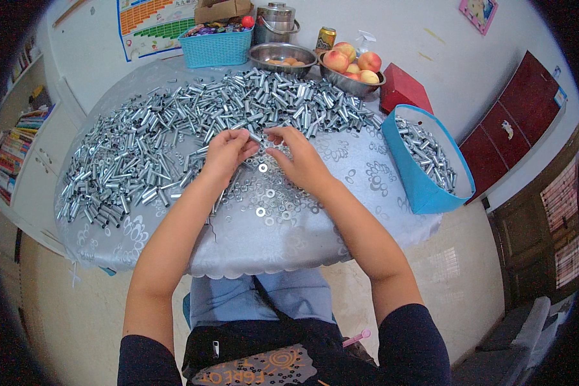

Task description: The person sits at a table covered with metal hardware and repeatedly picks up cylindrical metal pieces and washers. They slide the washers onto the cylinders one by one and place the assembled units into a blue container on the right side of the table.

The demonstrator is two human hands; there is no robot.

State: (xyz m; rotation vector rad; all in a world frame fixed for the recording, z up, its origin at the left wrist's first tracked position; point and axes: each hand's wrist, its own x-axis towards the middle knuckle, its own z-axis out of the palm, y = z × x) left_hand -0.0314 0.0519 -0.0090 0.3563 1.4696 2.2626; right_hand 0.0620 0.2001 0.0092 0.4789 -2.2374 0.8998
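Observation:
My left hand is closed in a pinch, with a short silvery metal tube sticking out from its fingertips toward the right. Close to the tube's free end, my right hand has its thumb and forefinger apart in a curved shape, and nothing plainly shows between them. Beneath and in front of both hands lie many loose washers, some larger than others. Beyond the hands spreads a wide heap of similar metal tubes, reaching far round to the left side of the table.
A blue fabric bin of metal tubes stands at the right table edge. Along the back are a red box, a bowl of peaches, another metal bowl, a drink can, a steel pot and a blue basket.

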